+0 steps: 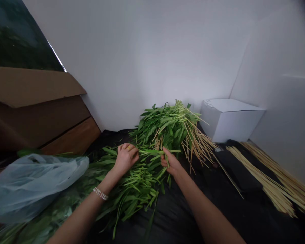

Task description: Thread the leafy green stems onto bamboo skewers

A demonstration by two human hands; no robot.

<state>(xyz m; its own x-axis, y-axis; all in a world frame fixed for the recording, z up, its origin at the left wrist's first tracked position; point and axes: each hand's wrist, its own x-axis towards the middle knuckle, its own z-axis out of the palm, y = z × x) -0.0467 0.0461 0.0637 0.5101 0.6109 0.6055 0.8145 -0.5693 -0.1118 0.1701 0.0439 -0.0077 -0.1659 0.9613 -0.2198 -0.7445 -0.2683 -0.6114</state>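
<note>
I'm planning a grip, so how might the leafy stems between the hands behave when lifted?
The leafy stems would probably be light, since they look slender. They run fairly straight between the left hand and right hand, so likely hold some shape yet bend. Their leaves look thin and may flop or catch on the green pile below.

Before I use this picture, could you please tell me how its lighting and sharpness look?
Head view throughout: dim, soft light, with a faint glare streak on the side wall; the black sheet shows little detail; greenery at lower left looks smeared, while the left hand and right hand are clearer.
</note>
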